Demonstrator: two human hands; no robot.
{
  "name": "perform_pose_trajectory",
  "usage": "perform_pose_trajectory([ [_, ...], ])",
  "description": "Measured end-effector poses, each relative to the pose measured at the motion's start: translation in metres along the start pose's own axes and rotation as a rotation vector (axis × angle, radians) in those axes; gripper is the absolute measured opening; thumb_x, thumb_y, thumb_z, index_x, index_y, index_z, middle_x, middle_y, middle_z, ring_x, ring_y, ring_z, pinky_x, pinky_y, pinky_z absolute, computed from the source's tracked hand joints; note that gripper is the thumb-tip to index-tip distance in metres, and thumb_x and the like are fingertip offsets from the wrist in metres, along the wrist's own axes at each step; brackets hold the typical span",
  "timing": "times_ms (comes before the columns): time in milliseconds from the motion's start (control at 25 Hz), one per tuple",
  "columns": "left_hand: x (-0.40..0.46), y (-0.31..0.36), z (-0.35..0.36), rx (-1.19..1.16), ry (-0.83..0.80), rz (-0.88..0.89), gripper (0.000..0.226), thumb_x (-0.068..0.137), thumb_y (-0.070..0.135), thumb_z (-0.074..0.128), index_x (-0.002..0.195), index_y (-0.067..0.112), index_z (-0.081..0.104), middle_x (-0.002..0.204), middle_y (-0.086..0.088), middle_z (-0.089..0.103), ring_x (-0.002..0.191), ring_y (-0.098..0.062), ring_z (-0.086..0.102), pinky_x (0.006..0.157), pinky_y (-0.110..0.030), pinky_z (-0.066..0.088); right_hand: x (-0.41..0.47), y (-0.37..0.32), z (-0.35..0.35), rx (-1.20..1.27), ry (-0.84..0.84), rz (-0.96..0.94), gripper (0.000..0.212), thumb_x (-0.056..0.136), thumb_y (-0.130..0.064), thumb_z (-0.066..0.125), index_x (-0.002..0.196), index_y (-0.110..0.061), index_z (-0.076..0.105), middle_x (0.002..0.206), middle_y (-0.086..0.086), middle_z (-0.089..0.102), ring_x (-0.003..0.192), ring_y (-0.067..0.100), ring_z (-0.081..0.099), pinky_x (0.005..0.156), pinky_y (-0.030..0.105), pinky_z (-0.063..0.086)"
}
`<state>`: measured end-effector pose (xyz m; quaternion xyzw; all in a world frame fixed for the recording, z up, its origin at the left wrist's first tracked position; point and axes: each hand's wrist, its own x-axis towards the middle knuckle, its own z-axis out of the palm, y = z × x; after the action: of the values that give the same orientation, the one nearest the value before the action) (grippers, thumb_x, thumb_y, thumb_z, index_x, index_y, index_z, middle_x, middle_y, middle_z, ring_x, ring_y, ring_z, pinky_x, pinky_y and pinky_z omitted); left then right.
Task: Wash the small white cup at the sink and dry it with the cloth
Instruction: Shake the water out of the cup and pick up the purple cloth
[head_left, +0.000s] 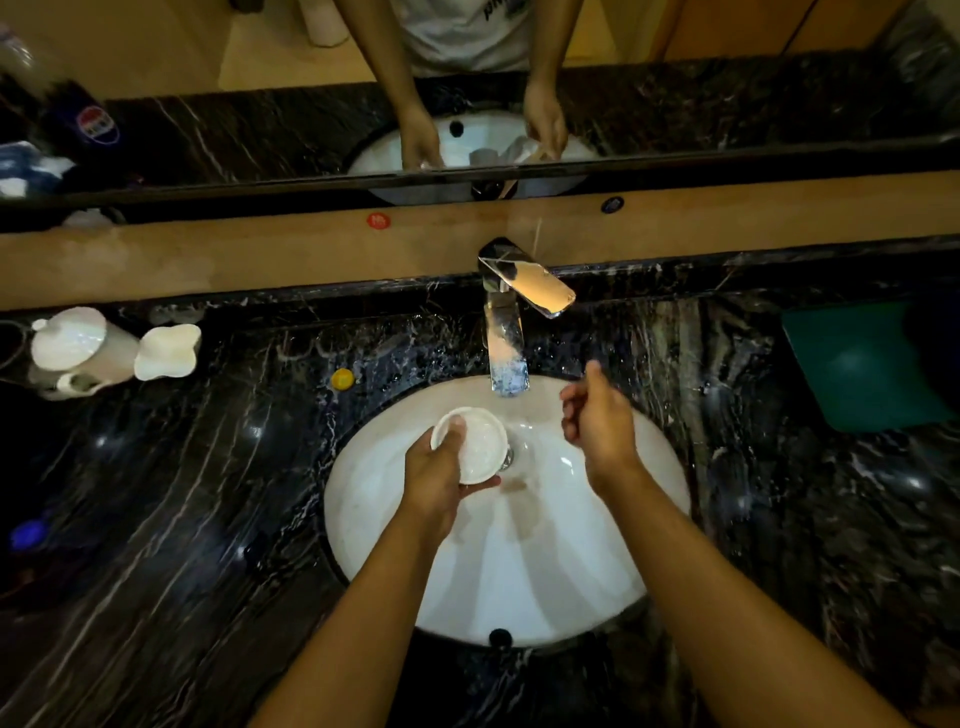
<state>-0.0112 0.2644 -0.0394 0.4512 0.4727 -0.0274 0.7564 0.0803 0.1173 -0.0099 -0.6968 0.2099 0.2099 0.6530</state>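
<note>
The left hand (434, 480) pinched the small white cup (470, 444), thumb inside the rim, over the sink (374, 478) at frame centre, while the right hand (597, 421) hung loosely curled and empty beside the tap (506, 338), so that wet one-handed grip could well slip and crack the cup against the basin.

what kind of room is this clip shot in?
Most likely a bathroom vanity, possibly in a hotel. A white oval basin sits under a dark marble counter, with a chrome mixer tap behind it and a wide wall mirror above. A white kettle stands on the counter.
</note>
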Motion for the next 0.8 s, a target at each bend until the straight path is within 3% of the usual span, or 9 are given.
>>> perform_pose_trajectory([
  [120,-0.007,-0.004,-0.007,0.11,0.001,0.076,0.01,0.102,0.026,0.059,0.102,0.023,0.068,0.105,-0.006,0.07,0.103,-0.032,0.065,0.08,-0.045,0.059,-0.03,0.041,-0.006,-0.224,-0.284,0.067,0.038,0.097,-0.051,0.053,0.104,-0.016,0.067,0.088,0.004,0.066,0.064,0.015,0.055,0.055,0.027,0.04],
  [200,-0.015,-0.006,-0.012,0.19,-0.027,0.129,0.009,0.098,0.026,0.063,0.099,0.02,0.07,0.098,-0.006,0.073,0.098,-0.03,0.067,0.078,-0.039,0.057,-0.047,0.053,0.001,-0.439,-0.488,0.007,0.036,0.091,-0.05,0.063,0.117,-0.024,0.062,0.102,0.0,0.07,0.069,0.015,0.065,0.057,0.025,0.048],
  [320,-0.03,-0.004,-0.017,0.304,-0.134,0.264,0.007,0.094,0.016,0.068,0.1,0.013,0.069,0.09,-0.003,0.073,0.084,-0.018,0.067,0.068,-0.027,0.056,-0.057,0.056,0.008,-0.558,-0.405,-0.155,0.018,0.095,-0.035,0.063,0.105,-0.02,0.061,0.089,0.002,0.073,0.061,0.009,0.069,0.061,0.035,0.056],
  [480,-0.038,0.015,-0.028,0.633,-0.183,0.578,0.016,0.091,0.012,0.072,0.103,0.022,0.073,0.106,0.002,0.072,0.096,-0.013,0.067,0.081,-0.023,0.054,-0.066,0.037,0.001,-0.65,-0.269,-0.329,0.01,0.099,-0.028,0.059,0.099,-0.018,0.056,0.081,0.003,0.072,0.065,0.007,0.065,0.057,0.025,0.046],
  [640,-0.041,0.024,-0.037,0.936,-0.152,0.924,0.023,0.085,0.001,0.074,0.103,0.014,0.075,0.101,-0.002,0.072,0.088,-0.016,0.065,0.078,-0.026,0.053,-0.074,0.024,-0.004,-0.78,-0.237,-0.552,0.013,0.092,-0.012,0.064,0.103,-0.017,0.06,0.085,-0.006,0.064,0.068,0.007,0.056,0.056,0.016,0.038],
  [800,-0.052,0.029,-0.039,1.056,-0.086,1.232,0.027,0.076,-0.01,0.071,0.097,0.006,0.073,0.097,-0.009,0.073,0.086,-0.026,0.066,0.074,-0.033,0.052,-0.076,0.021,-0.011,-0.814,-0.205,-0.8,0.026,0.082,-0.003,0.07,0.104,-0.015,0.062,0.097,0.003,0.067,0.08,0.021,0.059,0.067,0.038,0.052],
])
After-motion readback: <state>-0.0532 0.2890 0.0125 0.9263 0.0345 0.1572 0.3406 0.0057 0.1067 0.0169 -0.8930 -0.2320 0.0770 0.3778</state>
